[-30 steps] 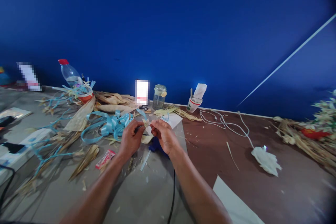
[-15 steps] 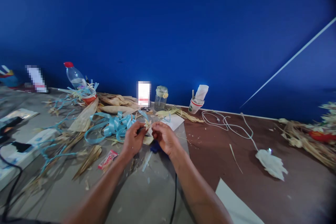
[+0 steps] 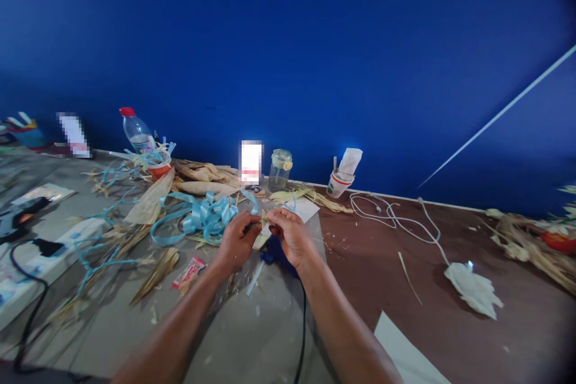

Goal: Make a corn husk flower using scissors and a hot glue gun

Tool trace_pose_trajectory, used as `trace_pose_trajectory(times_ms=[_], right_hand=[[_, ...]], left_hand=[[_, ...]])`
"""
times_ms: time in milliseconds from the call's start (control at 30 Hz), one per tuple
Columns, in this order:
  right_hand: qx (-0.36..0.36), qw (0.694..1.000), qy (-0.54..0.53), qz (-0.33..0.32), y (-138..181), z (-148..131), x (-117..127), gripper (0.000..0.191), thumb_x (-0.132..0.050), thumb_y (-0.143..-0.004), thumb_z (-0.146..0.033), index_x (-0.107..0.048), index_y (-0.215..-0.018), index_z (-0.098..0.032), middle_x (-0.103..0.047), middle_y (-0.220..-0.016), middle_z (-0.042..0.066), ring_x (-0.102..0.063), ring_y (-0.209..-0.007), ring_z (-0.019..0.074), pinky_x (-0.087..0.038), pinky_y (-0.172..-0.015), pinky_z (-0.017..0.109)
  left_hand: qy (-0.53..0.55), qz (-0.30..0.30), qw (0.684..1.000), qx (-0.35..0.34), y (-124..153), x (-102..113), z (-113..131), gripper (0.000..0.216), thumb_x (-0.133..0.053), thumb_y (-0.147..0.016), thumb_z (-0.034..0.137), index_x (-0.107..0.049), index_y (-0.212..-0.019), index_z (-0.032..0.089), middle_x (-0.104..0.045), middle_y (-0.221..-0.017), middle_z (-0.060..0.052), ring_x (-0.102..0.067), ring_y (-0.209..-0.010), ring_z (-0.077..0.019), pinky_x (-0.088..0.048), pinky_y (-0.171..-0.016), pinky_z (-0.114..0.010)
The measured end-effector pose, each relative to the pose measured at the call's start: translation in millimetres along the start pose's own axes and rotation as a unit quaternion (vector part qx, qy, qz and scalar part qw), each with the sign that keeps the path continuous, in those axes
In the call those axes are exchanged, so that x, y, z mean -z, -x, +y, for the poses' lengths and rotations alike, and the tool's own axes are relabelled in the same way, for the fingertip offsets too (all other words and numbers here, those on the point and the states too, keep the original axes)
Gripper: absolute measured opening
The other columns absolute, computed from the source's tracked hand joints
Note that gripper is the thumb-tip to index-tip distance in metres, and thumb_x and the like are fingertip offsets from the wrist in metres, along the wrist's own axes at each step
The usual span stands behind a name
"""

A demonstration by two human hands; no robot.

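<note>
Scrap [image 3: 264, 218], pale, partly hidden between fingertips [image 3: 273, 216]

And there it is, a little piece of husk [image 3: 264, 217], pale and yellowish, sitting right between the fingertips of the left hand [image 3: 238, 240] and the right hand [image 3: 293, 235]! Both are pinching it. It's standing roughly upright, showing a narrow sliver, its top poking up in the gap, its lower part hiding behind the fingers, finer details blurring.
</note>
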State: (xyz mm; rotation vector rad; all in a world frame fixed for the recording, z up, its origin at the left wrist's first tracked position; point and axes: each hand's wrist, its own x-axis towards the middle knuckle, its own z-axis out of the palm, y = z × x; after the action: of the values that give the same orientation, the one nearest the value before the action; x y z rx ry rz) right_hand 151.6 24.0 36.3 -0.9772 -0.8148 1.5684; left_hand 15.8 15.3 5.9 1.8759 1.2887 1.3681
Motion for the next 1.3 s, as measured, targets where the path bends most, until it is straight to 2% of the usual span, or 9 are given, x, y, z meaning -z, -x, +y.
trace_pose_trajectory(times_ms=[267,500,567,633,733,800,900,1133,1300], right_hand=[[-0.071,0.993,-0.086,-0.023,-2.9,-2.6,2.9,0.015,-0.071,-0.051,-0.018,-0.057,-0.056,-0.016,-0.052,-0.052,-0.005,-0.043,-0.047,0.0061,-0.029,-0.045,0.019],[-0.194,0.971,-0.126,-0.062,-5.2,-3.1,8.4,0.011,-0.067,-0.055,-0.019,-0.056,-0.057,-0.016,-0.051,-0.048,-0.004,-0.041,-0.042,0.0072,-0.030,-0.043,0.021],[-0.175,0.976,-0.118,-0.053,-4.7,-4.0,9.0,0.012,-0.069,-0.054,-0.021,-0.058,-0.058,-0.016,-0.052,-0.050,-0.004,-0.042,-0.044,0.0075,-0.030,-0.045,0.021],[-0.120,0.988,-0.085,-0.039,-3.3,-5.5,9.1,0.015,-0.071,-0.054,-0.025,-0.061,-0.059,-0.016,-0.054,-0.054,-0.003,-0.043,-0.048,0.0081,-0.031,-0.047,0.022],[-0.039,0.998,0.009,-0.044,-0.1,-8.3,9.6,0.020,-0.073,-0.057,-0.033,-0.066,-0.065,-0.015,-0.057,-0.058,-0.002,-0.044,-0.053,0.0086,-0.031,-0.052,0.023],[-0.015,0.996,0.072,-0.052,1.6,-9.8,10.0,0.020,-0.073,-0.057,-0.033,-0.067,-0.064,-0.015,-0.056,-0.057,-0.003,-0.041,-0.053,0.0082,-0.030,-0.053,0.023],[-0.017,0.992,0.110,-0.057,2.5,-11.7,10.3,0.018,-0.072,-0.055,-0.032,-0.064,-0.058,-0.016,-0.050,-0.049,-0.005,-0.036,-0.050,0.0079,-0.026,-0.052,0.024],[-0.077,0.994,0.053,-0.048,-0.3,-13.3,11.4,0.026,-0.077,-0.046,-0.030,-0.056,-0.052,-0.017,-0.050,-0.045,-0.006,-0.040,-0.044,0.0074,-0.027,-0.048,0.024],[-0.060,0.996,0.049,-0.046,-2.8,-11.3,12.6,0.028,-0.078,-0.048,-0.035,-0.058,-0.055,-0.016,-0.051,-0.048,-0.005,-0.040,-0.046,0.0065,-0.026,-0.048,0.022]], left_hand=[[0.014,-0.023,1.000,0.002,0.3,0.4,-2.0,0.012,-0.053,-0.082,0.021,-0.062,-0.075,0.016,-0.051,-0.070,-0.001,-0.052,-0.068,-0.0150,-0.039,-0.063,-0.027],[0.024,-0.035,0.999,-0.003,-0.8,2.2,0.5,0.015,-0.052,-0.083,0.023,-0.062,-0.074,0.017,-0.053,-0.071,-0.001,-0.053,-0.069,-0.0157,-0.040,-0.064,-0.028],[0.019,-0.035,0.999,-0.004,-0.8,2.1,-0.4,0.015,-0.052,-0.083,0.024,-0.062,-0.075,0.017,-0.052,-0.071,-0.001,-0.052,-0.068,-0.0156,-0.040,-0.064,-0.028],[0.005,-0.040,0.999,-0.005,-0.8,1.7,-1.8,0.014,-0.052,-0.083,0.023,-0.063,-0.077,0.017,-0.053,-0.071,-0.001,-0.052,-0.068,-0.0154,-0.040,-0.064,-0.028],[-0.012,-0.052,0.998,-0.014,-0.7,1.3,-2.6,0.013,-0.051,-0.082,0.021,-0.063,-0.078,0.018,-0.054,-0.071,-0.001,-0.052,-0.069,-0.0155,-0.040,-0.065,-0.028],[-0.017,-0.061,0.998,-0.025,-0.8,1.4,-1.6,0.014,-0.050,-0.082,0.020,-0.062,-0.077,0.018,-0.055,-0.071,-0.002,-0.052,-0.071,-0.0160,-0.040,-0.067,-0.028],[-0.023,-0.078,0.996,-0.040,-0.6,2.0,0.7,0.015,-0.049,-0.082,0.020,-0.063,-0.077,0.018,-0.053,-0.071,-0.002,-0.052,-0.070,-0.0163,-0.041,-0.066,-0.028],[-0.035,-0.097,0.990,-0.091,0.3,2.4,3.2,0.018,-0.047,-0.086,0.019,-0.063,-0.079,0.017,-0.055,-0.076,-0.005,-0.053,-0.072,-0.0161,-0.042,-0.066,-0.028],[-0.029,-0.080,0.994,-0.070,-1.2,3.3,1.1,0.014,-0.051,-0.082,0.018,-0.064,-0.078,0.017,-0.055,-0.073,-0.003,-0.052,-0.068,-0.0157,-0.042,-0.065,-0.027]])
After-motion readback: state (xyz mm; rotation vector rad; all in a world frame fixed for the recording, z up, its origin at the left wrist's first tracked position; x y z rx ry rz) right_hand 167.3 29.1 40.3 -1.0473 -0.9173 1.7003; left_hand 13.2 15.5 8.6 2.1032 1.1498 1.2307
